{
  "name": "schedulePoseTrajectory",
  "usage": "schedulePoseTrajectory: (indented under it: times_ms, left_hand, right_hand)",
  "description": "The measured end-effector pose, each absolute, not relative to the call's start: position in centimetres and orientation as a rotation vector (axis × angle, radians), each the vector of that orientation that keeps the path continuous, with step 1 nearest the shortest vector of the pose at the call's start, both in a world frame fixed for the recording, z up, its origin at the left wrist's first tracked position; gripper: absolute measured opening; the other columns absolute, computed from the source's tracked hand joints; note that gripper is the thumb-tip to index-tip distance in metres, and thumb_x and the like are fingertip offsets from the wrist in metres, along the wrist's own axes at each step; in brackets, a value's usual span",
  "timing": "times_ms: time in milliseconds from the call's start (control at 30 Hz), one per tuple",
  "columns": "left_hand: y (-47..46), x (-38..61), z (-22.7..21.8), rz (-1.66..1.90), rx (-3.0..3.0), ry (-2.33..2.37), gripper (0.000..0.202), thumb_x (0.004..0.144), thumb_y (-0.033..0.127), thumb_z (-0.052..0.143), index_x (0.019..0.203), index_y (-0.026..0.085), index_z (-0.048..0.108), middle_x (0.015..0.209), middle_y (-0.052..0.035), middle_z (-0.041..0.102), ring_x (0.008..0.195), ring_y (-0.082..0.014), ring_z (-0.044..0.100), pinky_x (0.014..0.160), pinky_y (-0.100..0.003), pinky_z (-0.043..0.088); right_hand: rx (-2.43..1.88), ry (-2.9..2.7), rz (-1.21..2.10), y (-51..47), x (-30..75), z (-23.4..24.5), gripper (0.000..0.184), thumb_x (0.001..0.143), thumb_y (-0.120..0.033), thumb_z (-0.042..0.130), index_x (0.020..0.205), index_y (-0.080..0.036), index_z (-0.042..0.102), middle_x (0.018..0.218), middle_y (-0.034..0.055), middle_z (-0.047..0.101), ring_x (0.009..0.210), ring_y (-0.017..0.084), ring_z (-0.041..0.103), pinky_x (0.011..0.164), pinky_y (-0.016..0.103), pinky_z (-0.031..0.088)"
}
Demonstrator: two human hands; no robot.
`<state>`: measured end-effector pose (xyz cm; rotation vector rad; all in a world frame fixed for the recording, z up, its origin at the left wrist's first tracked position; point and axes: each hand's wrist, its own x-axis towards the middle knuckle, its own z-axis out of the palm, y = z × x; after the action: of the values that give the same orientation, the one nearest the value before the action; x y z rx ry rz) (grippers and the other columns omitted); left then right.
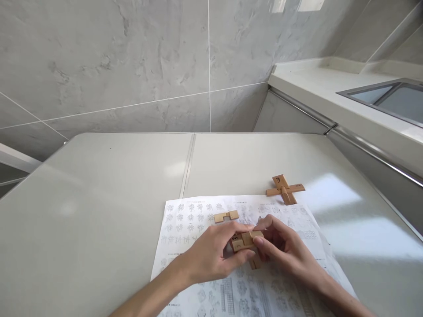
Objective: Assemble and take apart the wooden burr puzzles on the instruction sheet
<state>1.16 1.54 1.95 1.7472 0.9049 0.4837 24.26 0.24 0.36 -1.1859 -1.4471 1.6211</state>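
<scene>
Over a printed sheet, my left hand (214,251) and my right hand (284,246) both grip notched wooden puzzle pieces (243,242) that are fitted against each other. Dark numbers are marked on the wood. One piece points down below the others, between the hands. The fingers hide much of the joint. Just beyond my left fingers, a loose notched wooden piece (232,215) rests on the sheet. Farther off to the right lies a cross of joined wooden pieces (285,190), also numbered, at the sheet's upper edge.
The paper sheet (185,242), covered in small diagrams, lies on a pale folding table (99,211) with a seam (187,165) across it. A grey tiled wall (132,53) stands behind. On the right is a white counter (317,79) with a sink (393,99).
</scene>
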Motion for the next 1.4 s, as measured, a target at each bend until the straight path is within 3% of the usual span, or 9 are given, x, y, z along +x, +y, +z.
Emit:
schedulePoseTrajectory:
  times_ms: [100, 167, 367, 867, 1033, 1167, 1267, 1333, 1400]
  left_hand:
    - [1.5, 1.2, 1.7, 0.494, 1.8, 0.864, 0.071, 0.089, 0.054, 0.079, 0.15, 0.036, 0.047, 0.132, -0.0072, 0.07, 0.112, -0.0282, 0.069, 0.095, -0.044, 0.055]
    - [1.4, 1.4, 1.4, 0.532, 1.854, 0.849, 0.079, 0.084, 0.056, 0.084, 0.15, 0.038, 0.045, 0.138, -0.0069, 0.067, 0.119, -0.0297, 0.067, 0.101, -0.046, 0.053]
    - [1.1, 1.6, 0.4, 0.674, 2.02, 0.862, 0.074, 0.086, 0.055, 0.082, 0.144, 0.034, 0.042, 0.116, -0.0051, 0.072, 0.095, -0.0245, 0.071, 0.086, -0.04, 0.057]
    - [1.2, 1.7, -0.3, 0.855, 2.083, 0.813, 0.074, 0.079, 0.045, 0.091, 0.135, 0.033, 0.044, 0.101, -0.0009, 0.074, 0.089, -0.0235, 0.072, 0.082, -0.038, 0.057]
    - [1.4, 1.5, 0.3, 0.866, 1.871, 0.839, 0.071, 0.075, 0.047, 0.092, 0.13, 0.031, 0.05, 0.096, -0.0005, 0.069, 0.084, -0.021, 0.066, 0.078, -0.036, 0.055]
    - [1.8, 1.2, 1.5, 0.897, 1.63, 0.941, 0.064, 0.074, 0.045, 0.093, 0.122, 0.026, 0.056, 0.1, -0.0028, 0.069, 0.087, -0.0208, 0.066, 0.08, -0.036, 0.056]
    - [2.1, 1.1, 2.1, 0.934, 1.49, 1.09, 0.057, 0.076, 0.045, 0.091, 0.118, 0.024, 0.059, 0.096, -0.003, 0.068, 0.082, -0.0192, 0.064, 0.078, -0.035, 0.056]
    - [2.3, 1.0, 2.4, 0.978, 1.411, 1.172, 0.055, 0.079, 0.045, 0.089, 0.119, 0.024, 0.058, 0.102, -0.0047, 0.07, 0.092, -0.0221, 0.068, 0.086, -0.038, 0.056]
    - [2.4, 1.1, 2.5, 1.014, 1.331, 1.216, 0.054, 0.08, 0.044, 0.088, 0.121, 0.025, 0.058, 0.114, -0.0073, 0.071, 0.109, -0.0267, 0.068, 0.096, -0.042, 0.055]
  right_hand:
    - [-1.193, -1.347, 1.694, 0.5, 24.4, 0.6, 0.035, 0.099, -0.057, 0.067, 0.094, -0.023, 0.058, 0.065, -0.0027, 0.063, 0.057, 0.014, 0.059, 0.056, 0.026, 0.048]
    - [-1.185, -1.312, 1.732, 0.6, 24.5, 0.7, 0.037, 0.098, -0.058, 0.069, 0.093, -0.023, 0.058, 0.064, -0.0028, 0.064, 0.056, 0.013, 0.059, 0.055, 0.026, 0.048]
    - [-1.065, -1.263, 1.859, 0.9, 24.6, 0.8, 0.038, 0.097, -0.057, 0.07, 0.09, -0.024, 0.054, 0.067, -0.0012, 0.067, 0.06, 0.015, 0.064, 0.058, 0.027, 0.051]
    - [-1.02, -1.273, 1.907, 0.9, 24.7, 0.6, 0.034, 0.099, -0.054, 0.068, 0.09, -0.023, 0.056, 0.07, 0.0005, 0.069, 0.06, 0.016, 0.066, 0.059, 0.029, 0.054]
    - [-0.987, -1.281, 1.882, 1.0, 24.8, 0.6, 0.032, 0.104, -0.055, 0.06, 0.104, -0.023, 0.06, 0.075, 0.0003, 0.067, 0.063, 0.017, 0.067, 0.057, 0.029, 0.055]
    - [-1.087, -1.437, 1.62, 0.8, 24.9, 0.4, 0.027, 0.107, -0.05, 0.054, 0.109, -0.025, 0.061, 0.085, 0.0027, 0.068, 0.066, 0.017, 0.065, 0.06, 0.031, 0.055]
    - [-1.194, -1.704, 1.241, 0.7, 24.9, 0.1, 0.016, 0.106, -0.04, 0.057, 0.109, -0.025, 0.064, 0.1, 0.0072, 0.07, 0.081, 0.021, 0.067, 0.071, 0.035, 0.057]
    - [-1.183, -1.86, 1.026, 0.7, 24.9, -0.2, 0.016, 0.104, -0.033, 0.059, 0.118, -0.027, 0.064, 0.117, 0.0107, 0.069, 0.099, 0.027, 0.068, 0.083, 0.04, 0.059]
    - [-1.159, -1.975, 0.895, 0.7, 24.9, -0.6, 0.028, 0.103, -0.028, 0.059, 0.13, -0.029, 0.061, 0.132, 0.0123, 0.064, 0.118, 0.031, 0.065, 0.097, 0.046, 0.058]
